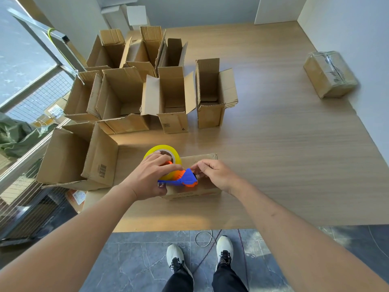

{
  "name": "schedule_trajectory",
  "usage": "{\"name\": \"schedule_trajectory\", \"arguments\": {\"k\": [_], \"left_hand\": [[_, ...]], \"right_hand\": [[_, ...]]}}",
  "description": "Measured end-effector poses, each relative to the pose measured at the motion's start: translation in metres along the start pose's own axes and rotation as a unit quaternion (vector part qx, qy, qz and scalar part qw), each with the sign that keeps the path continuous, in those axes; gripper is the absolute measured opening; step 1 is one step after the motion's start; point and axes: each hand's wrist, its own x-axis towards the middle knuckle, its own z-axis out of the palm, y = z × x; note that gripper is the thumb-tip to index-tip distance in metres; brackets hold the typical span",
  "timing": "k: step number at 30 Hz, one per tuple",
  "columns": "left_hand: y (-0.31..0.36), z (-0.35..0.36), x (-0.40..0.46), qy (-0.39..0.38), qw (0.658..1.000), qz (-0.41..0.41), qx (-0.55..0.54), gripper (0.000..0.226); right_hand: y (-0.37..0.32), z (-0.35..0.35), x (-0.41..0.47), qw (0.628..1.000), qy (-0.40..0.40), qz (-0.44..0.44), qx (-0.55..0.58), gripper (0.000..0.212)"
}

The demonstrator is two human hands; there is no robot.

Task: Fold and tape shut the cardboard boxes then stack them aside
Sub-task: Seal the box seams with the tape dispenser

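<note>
Gripping the tape dispenser (pixel 177 178) with the left hand (pixel 150 178), fingers curled over the yellow roll (pixel 163 149) and down onto the blue-orange frame; thumb side is hidden. Right hand (pixel 214 172) pinches at the cutter end, probably pulling the tape's free end, though the tape itself is too thin to see. Both hands sit on top of the closed box (pixel 193 189) near the table's (pixel 273 165) front edge, so the dispenser's weight likely keeps the flaps down while the strip gets started.

Further out: a cluster of open boxes (pixel 168 98) stands behind and to the left, flaps up, not yet folded. One big open box (pixel 77 157) sits just left of the work, near the left forearm. One taped box (pixel 330 74) lies well apart at far right, probably the stack spot. The path there across the table looks unobstructed.
</note>
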Motion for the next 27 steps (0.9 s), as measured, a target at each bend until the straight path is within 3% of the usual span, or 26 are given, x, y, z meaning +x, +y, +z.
{"name": "schedule_trajectory", "arguments": {"k": [10,25,27], "left_hand": [[0.009,-0.011,0.001,-0.041,0.997,-0.005,0.070,0.078],[0.018,-0.001,-0.015,0.007,0.997,-0.061,0.037,0.075],[0.018,-0.002,-0.015,0.013,0.997,-0.063,0.034,0.073]], "right_hand": [[-0.003,0.001,0.002,0.996,0.067,-0.032,-0.038,0.010],[0.009,-0.003,0.002,0.998,0.013,-0.058,-0.005,0.034],[0.007,-0.002,0.002,0.998,0.029,-0.053,-0.008,0.027]]}}
